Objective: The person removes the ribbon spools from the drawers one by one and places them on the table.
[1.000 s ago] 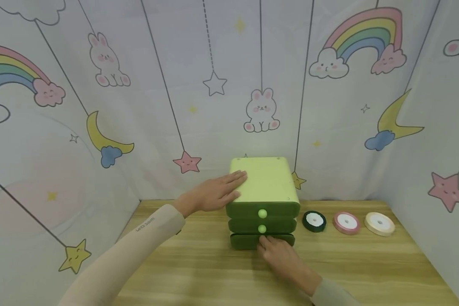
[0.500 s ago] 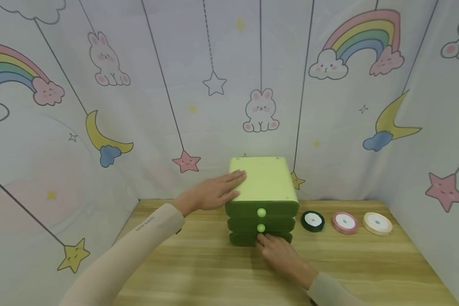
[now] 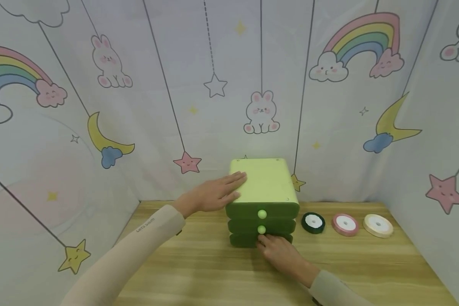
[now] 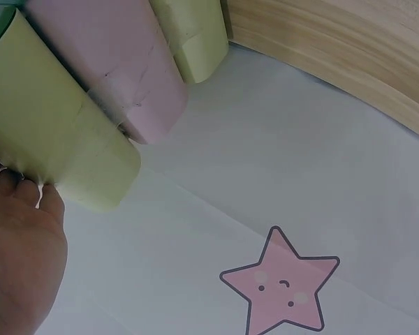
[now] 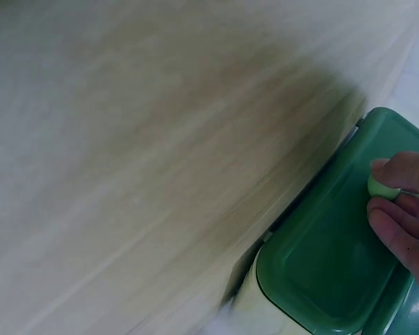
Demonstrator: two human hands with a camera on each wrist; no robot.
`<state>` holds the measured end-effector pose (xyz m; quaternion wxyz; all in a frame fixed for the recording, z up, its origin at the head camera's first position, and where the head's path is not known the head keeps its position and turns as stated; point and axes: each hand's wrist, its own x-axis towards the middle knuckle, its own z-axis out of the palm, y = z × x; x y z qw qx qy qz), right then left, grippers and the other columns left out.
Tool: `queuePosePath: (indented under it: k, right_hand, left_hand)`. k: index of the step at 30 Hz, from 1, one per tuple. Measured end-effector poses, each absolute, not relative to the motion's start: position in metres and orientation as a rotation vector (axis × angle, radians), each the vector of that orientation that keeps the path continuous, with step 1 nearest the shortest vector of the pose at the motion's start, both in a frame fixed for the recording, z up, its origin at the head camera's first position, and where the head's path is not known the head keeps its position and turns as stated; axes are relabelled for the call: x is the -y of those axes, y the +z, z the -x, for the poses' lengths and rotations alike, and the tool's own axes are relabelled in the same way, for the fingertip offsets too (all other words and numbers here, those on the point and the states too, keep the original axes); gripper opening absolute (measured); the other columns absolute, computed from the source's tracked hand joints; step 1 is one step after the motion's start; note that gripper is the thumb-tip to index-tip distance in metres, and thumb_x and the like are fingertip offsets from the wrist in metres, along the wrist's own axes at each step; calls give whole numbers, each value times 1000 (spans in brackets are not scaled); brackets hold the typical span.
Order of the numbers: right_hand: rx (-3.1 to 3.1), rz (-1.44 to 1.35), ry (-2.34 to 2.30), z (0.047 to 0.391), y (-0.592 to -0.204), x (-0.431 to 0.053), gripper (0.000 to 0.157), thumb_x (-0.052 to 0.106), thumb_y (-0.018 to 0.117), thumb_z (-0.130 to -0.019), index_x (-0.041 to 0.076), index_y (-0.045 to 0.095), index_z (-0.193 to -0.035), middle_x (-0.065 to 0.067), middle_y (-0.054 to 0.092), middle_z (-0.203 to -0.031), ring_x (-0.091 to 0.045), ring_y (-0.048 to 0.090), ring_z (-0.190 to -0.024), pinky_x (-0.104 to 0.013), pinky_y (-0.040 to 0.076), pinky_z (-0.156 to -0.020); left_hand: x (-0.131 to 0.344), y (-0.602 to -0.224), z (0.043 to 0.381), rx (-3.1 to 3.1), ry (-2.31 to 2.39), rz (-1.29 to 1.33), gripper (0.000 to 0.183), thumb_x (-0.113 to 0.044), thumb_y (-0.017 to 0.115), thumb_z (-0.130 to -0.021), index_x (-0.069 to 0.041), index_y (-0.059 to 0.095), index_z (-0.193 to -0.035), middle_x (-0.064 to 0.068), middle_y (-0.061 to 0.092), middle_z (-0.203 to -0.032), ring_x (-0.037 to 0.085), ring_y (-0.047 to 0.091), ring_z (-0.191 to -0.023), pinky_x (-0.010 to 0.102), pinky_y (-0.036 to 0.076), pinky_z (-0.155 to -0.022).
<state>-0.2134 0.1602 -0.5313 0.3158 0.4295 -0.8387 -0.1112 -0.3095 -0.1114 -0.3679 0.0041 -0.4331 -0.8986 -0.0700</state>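
A small three-drawer cabinet (image 3: 265, 180) with a light green top and dark green drawer fronts stands on the wooden table. My left hand (image 3: 212, 194) lies flat across the left edge of its top, fingers straight. In the left wrist view, the cabinet's sides show as a pink tier (image 4: 119, 66) between two yellow-green ones. Down at the bottom drawer (image 3: 242, 240), my right hand (image 3: 281, 255) pinches the round light green knob (image 5: 381, 189) between thumb and fingers. This drawer's front sits about level with the ones above. The upper two knobs are untouched.
Right of the cabinet lie three ribbon spools in a row: dark green (image 3: 313, 223), pink (image 3: 345, 224) and cream (image 3: 378, 225). A printed cloth (image 3: 214, 119) with rabbits, stars and rainbows encloses the table (image 3: 199, 272) at the back and sides.
The bottom drawer has slid inward, closing the thin dark gap above its front, and my right hand moved in with it. My left hand has stayed on the cabinet top.
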Motion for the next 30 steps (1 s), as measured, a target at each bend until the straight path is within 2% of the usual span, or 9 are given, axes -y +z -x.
queuePosePath:
  k: [7, 10, 14, 17, 20, 23, 26, 28, 30]
  right_hand:
    - [2222, -1147, -259, 213, -534, -162, 19, 8, 86, -85, 10, 76, -101, 1, 66, -102, -7, 63, -80, -18, 56, -64]
    - [2220, -1146, -232, 213, -535, -164, 14, 8, 80, -89, 10, 75, -101, 1, 67, -102, -8, 64, -80, -19, 57, -65]
    - [2204, -1150, -181, 212, -532, -168, 7, 12, 70, -97, 10, 74, -103, 0, 68, -104, -8, 67, -80, -22, 59, -69]
    - [2150, -1156, -108, 212, -525, -172, 7, 17, 73, -96, 11, 74, -101, 1, 69, -99, -7, 66, -76, -23, 57, -66]
    - [2095, -1107, -13, 211, -518, -179, 18, 29, 80, -92, 12, 74, -93, 2, 69, -89, -7, 64, -68, -23, 55, -59]
    - [2048, -1005, 75, 211, -507, -191, 39, 46, 68, -101, 12, 74, -84, 2, 68, -80, -9, 62, -60, -24, 52, -51]
    - [2005, -891, 142, 212, -494, -208, 66, 62, 48, -106, 9, 74, -78, 0, 68, -74, -11, 61, -54, -26, 49, -45]
    - [1998, -838, 184, 213, -485, -219, 72, 65, 44, -106, 7, 75, -78, -2, 68, -73, -12, 62, -53, -26, 50, -45]
    - [1999, -801, 212, 213, -477, -231, 72, 64, 44, -107, 5, 76, -78, -5, 70, -74, -14, 64, -53, -28, 51, -45]
  left_hand:
    - [110, -369, 312, 2804, -204, 1366, 66, -58, 23, -113, -27, 13, -170, -10, 10, -178, 12, 11, -166, 43, 27, -133]
    - [111, -367, 311, 2777, -200, 1352, 66, -57, 26, -113, -26, 16, -170, -9, 12, -178, 14, 13, -166, 43, 26, -134]
    - [115, -365, 306, 2706, -274, 1257, 62, -50, 34, -114, -21, 29, -168, -3, 23, -177, 23, 34, -160, 47, 37, -128]
    - [120, -363, 300, 2648, -349, 1122, 57, -43, 40, -113, -16, 39, -164, 3, 40, -170, 29, 50, -150, 49, 44, -122]
    - [129, -363, 294, 2613, -390, 986, 53, -39, 42, -113, -13, 48, -159, 8, 60, -155, 30, 64, -136, 50, 52, -115]
    - [140, -368, 288, 2581, -398, 898, 46, -35, 44, -113, -11, 59, -150, 10, 76, -131, 26, 75, -112, 47, 60, -99]
    - [150, -378, 281, 2541, -358, 849, 37, -32, 49, -112, -9, 70, -133, 7, 78, -115, 22, 75, -95, 43, 63, -84]
    - [158, -385, 277, 2535, -301, 807, 34, -33, 53, -111, -8, 74, -121, 6, 76, -112, 21, 73, -92, 41, 62, -78]
    - [166, -391, 272, 2561, -268, 763, 35, -35, 56, -109, -7, 75, -116, 8, 72, -113, 23, 71, -94, 42, 62, -77]
